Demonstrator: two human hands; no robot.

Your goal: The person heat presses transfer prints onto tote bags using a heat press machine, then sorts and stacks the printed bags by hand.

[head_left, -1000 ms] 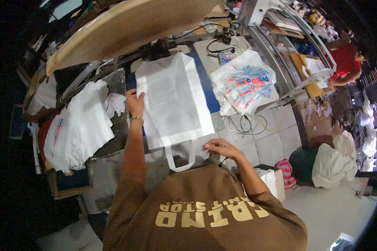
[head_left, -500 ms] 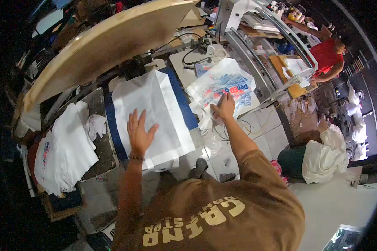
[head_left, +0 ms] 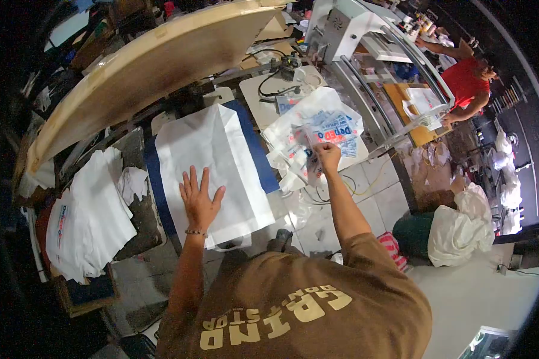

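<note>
My left hand [head_left: 200, 200] lies flat with spread fingers on a white bag [head_left: 212, 152], which rests on a blue board [head_left: 254, 146]. To the right, my right hand [head_left: 328, 157] pinches a clear printed film [head_left: 311, 157] at its edge. Below that film is a pile of printed transfer sheets [head_left: 339, 128] with blue and red lettering, lying on white material on a pale board.
Stacked white printed bags [head_left: 93, 212] lie at the left. A large curved wooden panel [head_left: 156, 66] rises above the bag. A metal-framed machine [head_left: 374, 78] stands at the upper right, with a person in red [head_left: 466, 84] beyond it.
My left hand has moved from the bag's left edge onto its surface. My right hand has gone from the bag's handle area to the sheet pile and taken hold of a film.
</note>
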